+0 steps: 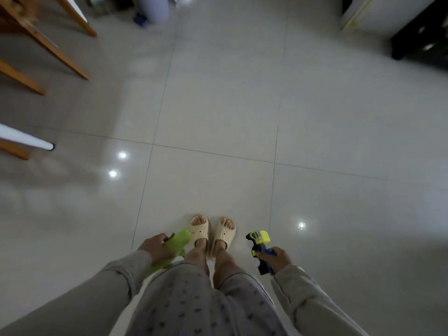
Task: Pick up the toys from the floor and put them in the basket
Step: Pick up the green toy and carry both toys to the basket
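Note:
I stand on a pale tiled floor and look down at my feet in cream slippers (213, 232). My left hand (156, 247) grips a soft green toy (178, 242) that hangs beside my left leg. A yellow, blue and black toy truck (259, 246) points forward in my right hand (277, 259), which holds it by the blue rear end. No basket is in view. No other toy lies on the visible floor.
Wooden chair and table legs (48, 44) stand at the left, with a white leg (26, 139) below them. A pale round container (155, 8) sits at the top centre. A white appliance (378, 10) and dark furniture (421, 42) fill the top right.

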A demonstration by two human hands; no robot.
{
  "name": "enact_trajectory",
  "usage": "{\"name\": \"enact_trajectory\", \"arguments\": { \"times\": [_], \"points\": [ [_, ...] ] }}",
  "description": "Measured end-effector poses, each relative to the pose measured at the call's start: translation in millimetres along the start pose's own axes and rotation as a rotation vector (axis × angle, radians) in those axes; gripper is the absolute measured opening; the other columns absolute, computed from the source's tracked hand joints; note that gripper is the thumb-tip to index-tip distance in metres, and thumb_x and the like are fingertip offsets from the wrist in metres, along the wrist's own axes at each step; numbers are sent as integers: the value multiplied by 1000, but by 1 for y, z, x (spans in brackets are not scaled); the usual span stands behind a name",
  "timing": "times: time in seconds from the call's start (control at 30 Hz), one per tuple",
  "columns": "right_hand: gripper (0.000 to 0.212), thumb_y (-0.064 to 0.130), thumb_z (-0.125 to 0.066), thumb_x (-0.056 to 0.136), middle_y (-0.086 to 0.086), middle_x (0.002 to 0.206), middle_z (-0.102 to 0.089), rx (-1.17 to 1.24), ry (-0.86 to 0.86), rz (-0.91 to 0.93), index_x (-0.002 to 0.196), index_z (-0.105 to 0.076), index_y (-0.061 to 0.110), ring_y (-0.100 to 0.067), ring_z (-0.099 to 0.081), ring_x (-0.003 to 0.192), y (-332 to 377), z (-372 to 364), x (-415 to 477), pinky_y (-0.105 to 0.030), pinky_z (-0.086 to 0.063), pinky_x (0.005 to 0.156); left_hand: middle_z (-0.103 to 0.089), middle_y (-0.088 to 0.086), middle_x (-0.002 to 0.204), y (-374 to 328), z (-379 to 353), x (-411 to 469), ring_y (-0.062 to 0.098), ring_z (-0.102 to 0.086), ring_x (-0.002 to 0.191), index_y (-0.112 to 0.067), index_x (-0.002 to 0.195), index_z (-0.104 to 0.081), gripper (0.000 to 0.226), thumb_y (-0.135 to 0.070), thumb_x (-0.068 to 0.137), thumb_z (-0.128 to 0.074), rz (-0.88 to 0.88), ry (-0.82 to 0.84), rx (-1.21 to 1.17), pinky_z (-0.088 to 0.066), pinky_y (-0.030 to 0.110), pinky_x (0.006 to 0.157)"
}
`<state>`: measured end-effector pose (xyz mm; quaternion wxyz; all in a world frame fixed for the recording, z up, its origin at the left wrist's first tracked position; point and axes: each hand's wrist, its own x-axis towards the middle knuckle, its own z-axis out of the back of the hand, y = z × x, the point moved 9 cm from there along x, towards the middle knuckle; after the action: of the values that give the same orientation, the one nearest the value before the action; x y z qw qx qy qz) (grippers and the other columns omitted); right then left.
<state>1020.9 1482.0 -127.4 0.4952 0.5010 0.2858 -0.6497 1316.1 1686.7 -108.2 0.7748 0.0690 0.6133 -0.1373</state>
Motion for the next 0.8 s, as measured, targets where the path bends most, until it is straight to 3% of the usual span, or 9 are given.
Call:
{"name": "enact_trajectory", "arguments": {
  "times": [0.1,0.2,0.27,0.37,0.5,0.57,0.67,0.8],
  "points": [
    [44,28,-70,80,-2,57,-35,-64,-57,0,55,-36,16,-19,-40,65,-7,20,-12,-28,-27,55,-58,13,131,3,10,-16,28,-55,117,-15,122,-51,82,-56,52,-50,-6,-48,-13,-43,29,93],
    [43,26,-72,79,-5,60,-39,-47,-95,-5,55,-38,13,-19,-41,67,-11,39,-13,-27,-29,60,-58,14,128,5,23,-24,29,-56,109,-17,115,-53,91,-70,42,-43,-11,-139,-146,-41,32,90],
    [43,25,-72,79,-9,67,-44,-59,-119,12,55,-39,12,-19,-42,71,-11,50,-10,-26,-29,65,-57,15,130,5,29,-27,30,-55,113,-16,120,-52,90,-66,47,-44,-14,-178,-223,-40,32,87],
    [43,28,-72,79,-7,61,-45,-129,-119,37,55,-40,12,-17,-42,58,-3,60,-5,-27,-30,59,-57,14,131,1,36,-35,30,-55,115,-12,128,-48,85,-51,52,-50,-23,-209,-275,-39,29,84],
    [41,33,-70,80,-4,60,-42,-339,-47,61,58,-41,15,-16,-42,56,16,65,3,-26,-30,59,-62,11,115,10,31,-52,24,-52,91,-14,122,-52,69,-51,64,-54,5,-309,-455,-38,29,77],
    [39,36,-68,81,-7,68,-46,-467,-16,95,61,-43,14,-20,-49,71,33,67,7,-25,-33,66,-62,12,119,22,12,-61,27,-55,95,-12,122,-53,59,-45,73,-58,50,-343,-553,-41,31,79],
    [32,37,-66,82,-11,91,-52,-626,1,176,80,-50,9,-21,-49,86,68,70,9,-26,-35,75,-62,15,123,43,-39,-80,32,-57,111,-10,122,-55,74,-44,56,-55,139,-338,-750,-41,32,84],
    [35,34,-66,83,-17,105,-57,-805,28,273,97,-56,3,-22,-49,90,106,61,7,-32,-42,80,-61,19,125,63,-130,-99,31,-58,105,-7,122,-55,82,-44,50,-55,241,-357,-1083,-41,31,79]
  ]
}}
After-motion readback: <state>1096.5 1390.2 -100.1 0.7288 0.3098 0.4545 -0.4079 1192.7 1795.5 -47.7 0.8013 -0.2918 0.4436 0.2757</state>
